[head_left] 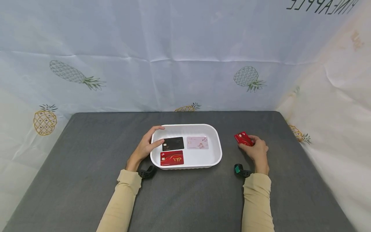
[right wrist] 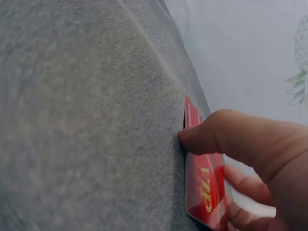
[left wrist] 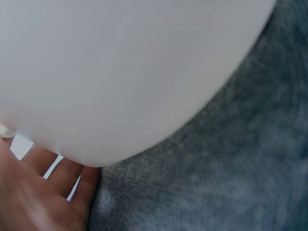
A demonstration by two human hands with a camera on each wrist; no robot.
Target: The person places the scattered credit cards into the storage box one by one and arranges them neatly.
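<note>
My left hand (head_left: 144, 146) grips the left end of a white plastic tray (head_left: 215, 154), its thumb over the rim and its other fingers along the outer wall. Inside lie a black VIP card (head_left: 174, 144), a pink VIP card (head_left: 197, 142) and, below the black one, a red VIP card (head_left: 172, 158). The thumb tip is at the black card's left edge; whether it touches is unclear. To the right of the tray, my right hand (head_left: 256, 149) pinches another red VIP card (right wrist: 204, 185) between thumb and fingers, tilted close to the tabletop.
A dark grey cloth covers the table (head_left: 87, 193). Behind it hangs a pale curtain (head_left: 162, 87) printed with pineapples, which also runs down both sides. Each wrist wears a black band, the left band (head_left: 147, 172) near the tray's front corner.
</note>
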